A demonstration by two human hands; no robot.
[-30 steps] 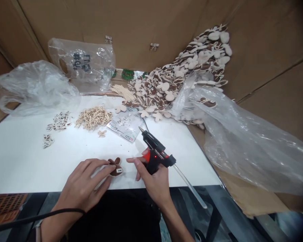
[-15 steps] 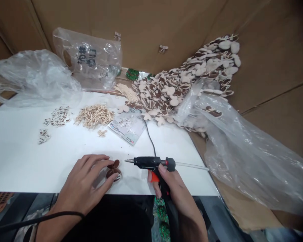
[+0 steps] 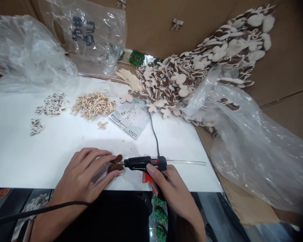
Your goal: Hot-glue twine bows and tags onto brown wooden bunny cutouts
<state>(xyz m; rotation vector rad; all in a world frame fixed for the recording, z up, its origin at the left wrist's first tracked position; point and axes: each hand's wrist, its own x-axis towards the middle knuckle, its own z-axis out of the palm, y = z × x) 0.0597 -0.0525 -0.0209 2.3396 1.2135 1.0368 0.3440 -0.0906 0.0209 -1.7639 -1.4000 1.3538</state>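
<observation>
Near the table's front edge, my left hand [image 3: 88,174] pinches a small brown felt piece [image 3: 115,167] with rounded lobes between thumb and fingers. A bit of white label shows by the thumb. My right hand [image 3: 164,181] is wrapped round a black glue gun [image 3: 138,163] with an orange trigger. The gun's metal nozzle touches or lies right over the middle of the felt piece; the exact contact is hidden. A clear glue stick [image 3: 187,162] sticks out of the gun's back.
On the white table [image 3: 65,161] lie a heap of cream string bits [image 3: 94,105], small label pieces [image 3: 52,104] and a printed card [image 3: 131,119]. A large pile of brown-and-white felt pieces [image 3: 176,77] rises at the right, beside clear plastic bags [image 3: 255,141]. Cardboard walls [image 3: 151,27] stand behind.
My right hand has brought the glue gun left, so its nozzle now reaches the brown felt piece. My left hand keeps its pinch. The camera view has tilted down and shifted a little.
</observation>
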